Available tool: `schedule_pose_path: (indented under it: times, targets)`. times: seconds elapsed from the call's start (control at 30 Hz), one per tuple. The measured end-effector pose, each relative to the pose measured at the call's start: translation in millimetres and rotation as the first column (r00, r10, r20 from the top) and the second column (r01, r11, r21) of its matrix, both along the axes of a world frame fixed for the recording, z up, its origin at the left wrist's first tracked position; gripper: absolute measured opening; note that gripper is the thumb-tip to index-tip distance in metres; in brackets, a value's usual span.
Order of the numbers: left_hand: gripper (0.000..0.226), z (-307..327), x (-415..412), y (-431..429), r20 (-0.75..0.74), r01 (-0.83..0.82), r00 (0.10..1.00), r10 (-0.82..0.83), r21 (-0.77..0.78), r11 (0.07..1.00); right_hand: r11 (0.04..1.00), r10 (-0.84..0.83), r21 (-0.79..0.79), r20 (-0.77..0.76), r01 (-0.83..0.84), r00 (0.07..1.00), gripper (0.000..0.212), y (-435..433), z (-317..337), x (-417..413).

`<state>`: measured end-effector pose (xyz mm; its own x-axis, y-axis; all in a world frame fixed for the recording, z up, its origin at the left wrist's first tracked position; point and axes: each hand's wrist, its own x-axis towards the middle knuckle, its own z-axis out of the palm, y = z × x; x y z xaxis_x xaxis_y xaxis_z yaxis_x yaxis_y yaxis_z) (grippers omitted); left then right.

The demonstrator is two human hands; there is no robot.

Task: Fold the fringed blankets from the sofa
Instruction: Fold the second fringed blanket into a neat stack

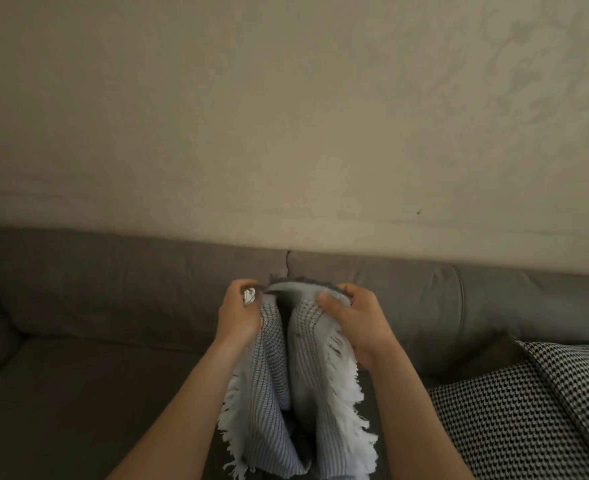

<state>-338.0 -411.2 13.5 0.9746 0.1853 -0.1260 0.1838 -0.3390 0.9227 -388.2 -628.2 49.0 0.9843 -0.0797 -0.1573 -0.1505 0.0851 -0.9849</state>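
No legible text or signs anywhere.

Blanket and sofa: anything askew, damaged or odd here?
Nothing damaged or spilled. The blanket hangs bunched between the left hand and right hand, top edge uneven, fringe splayed out on both sides. A checked cushion lies slumped at the sofa's right end. Dark mark on the wall.

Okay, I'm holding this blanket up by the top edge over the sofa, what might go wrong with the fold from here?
1. The left hand and right hand grip the pale grey knitted fringed blanket close together, so it hangs bunched; the fold may come out crooked.
2. The white fringe dangles along both edges and could tangle or get trapped inside the fold.
3. The black-and-white houndstooth cushion lies on the dark grey sofa, so it may crowd the space for laying the blanket down.
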Motion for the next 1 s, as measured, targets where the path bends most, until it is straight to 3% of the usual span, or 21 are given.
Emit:
schedule_pose_path:
  times: [0.1,0.2,0.33,0.4,0.5,0.6,0.67,0.77,1.0]
  targets:
    - [0.019,4,3,0,-0.015,-0.127,0.992,0.127,-0.041,0.991,0.98,-0.185,0.069,-0.05,0.188,0.981,0.013,-1,2,7]
    - [0.025,6,8,2,0.033,-0.161,0.986,0.161,0.015,0.987,0.945,-0.32,-0.053,0.044,0.322,0.946,0.01,0,6,13]
    - [0.021,18,8,-2,0.077,-0.082,0.994,0.075,0.087,0.993,0.896,-0.365,-0.202,0.171,0.395,0.915,0.031,13,8,15]
    - [0.023,25,5,-7,0.066,-0.026,0.998,0.023,0.053,0.998,0.89,-0.336,-0.26,0.178,0.373,0.925,0.043,21,6,15]
    - [0.031,26,-1,-17,0.012,0.036,0.999,-0.035,-0.023,0.999,0.894,-0.242,-0.348,0.15,0.281,0.958,0.046,35,-1,15]
    - [0.031,23,-7,-23,-0.002,0.086,0.996,-0.086,-0.016,0.996,0.902,-0.121,-0.401,0.113,0.156,0.986,0.039,44,-6,12]
    - [0.027,21,-7,-21,-0.008,0.138,0.99,-0.138,-0.031,0.99,0.891,-0.056,-0.444,0.101,0.095,0.993,0.023,45,-7,11]
    - [0.02,22,-10,-17,0.009,0.191,0.981,-0.191,-0.084,0.978,0.871,-0.08,-0.478,0.092,0.114,0.993,0.006,43,-10,10]
    - [0.033,19,-11,-19,-0.075,0.216,0.969,-0.233,-0.186,0.958,0.834,-0.095,-0.525,0.162,0.167,0.982,0.01,46,-7,7]
